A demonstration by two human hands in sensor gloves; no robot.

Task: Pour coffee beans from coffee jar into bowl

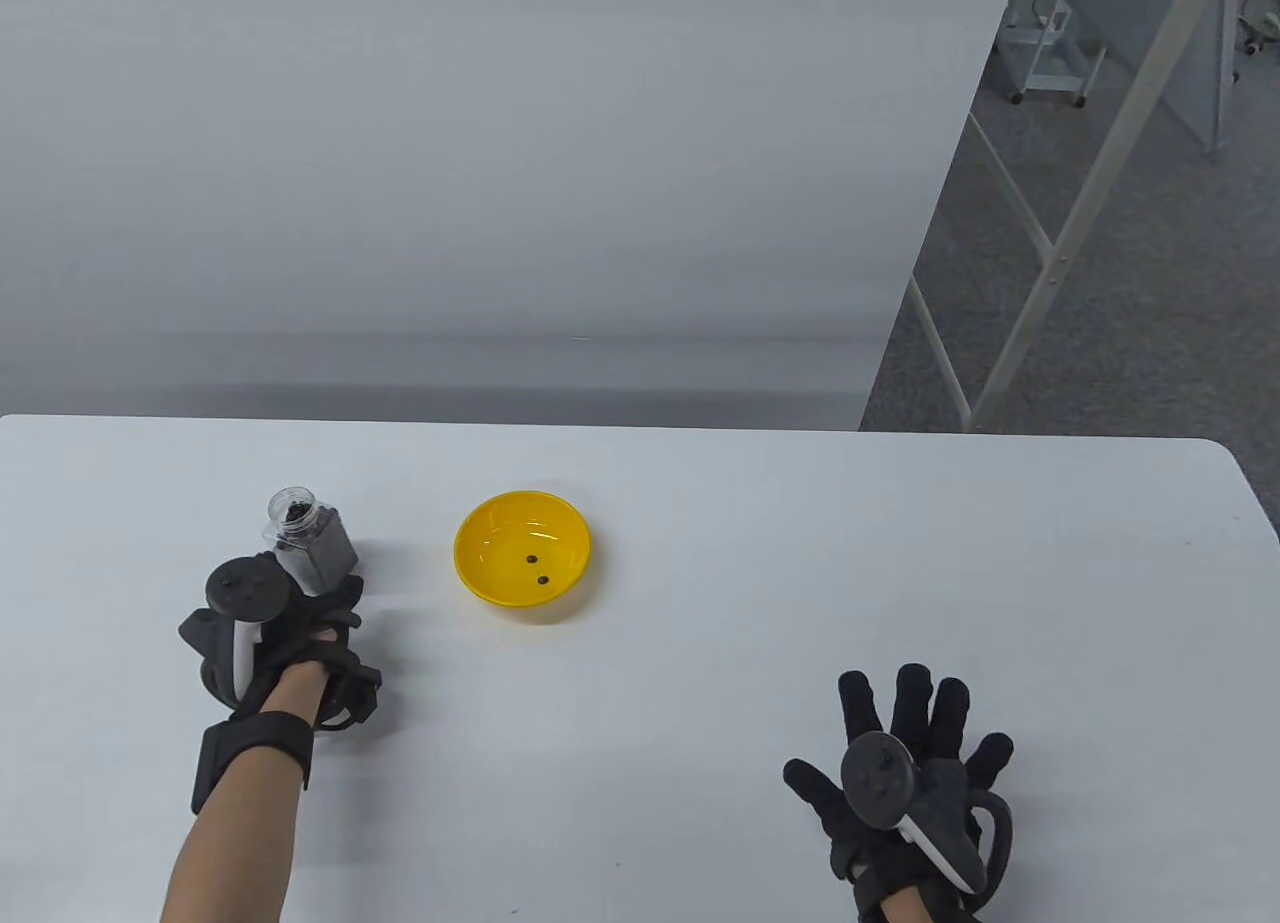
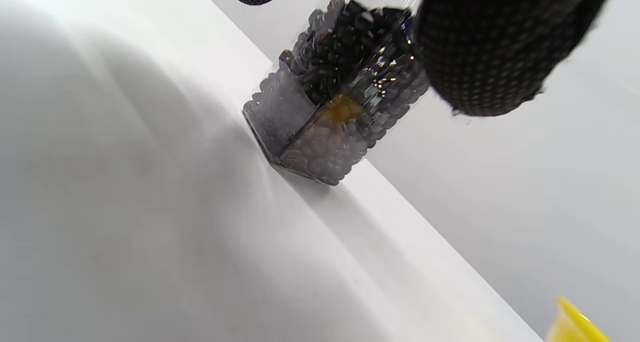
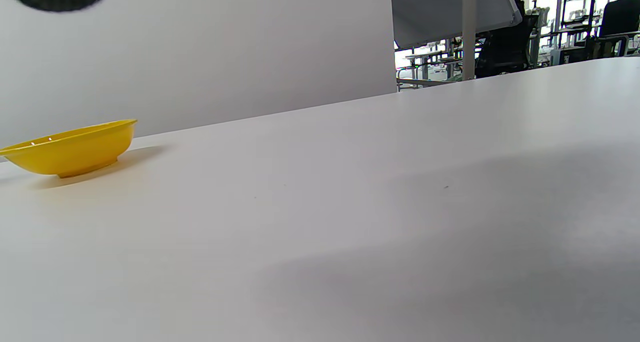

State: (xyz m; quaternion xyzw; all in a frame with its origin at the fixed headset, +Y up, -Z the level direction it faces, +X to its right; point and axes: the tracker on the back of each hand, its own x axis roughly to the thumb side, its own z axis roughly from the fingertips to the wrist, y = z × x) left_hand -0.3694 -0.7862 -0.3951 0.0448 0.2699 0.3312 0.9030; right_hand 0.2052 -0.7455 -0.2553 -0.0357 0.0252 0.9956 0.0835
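A clear square coffee jar full of dark beans stands open-topped on the white table, left of the yellow bowl. My left hand grips the jar from the near side. In the left wrist view the jar rests on the table with my gloved fingers against it. The bowl holds two beans. My right hand lies flat on the table at the near right with fingers spread, holding nothing. The bowl shows at the left in the right wrist view.
The table's far edge runs behind the jar and bowl, with a grey wall beyond. Its right corner borders carpet and metal frame legs. The bowl's rim shows in the left wrist view.
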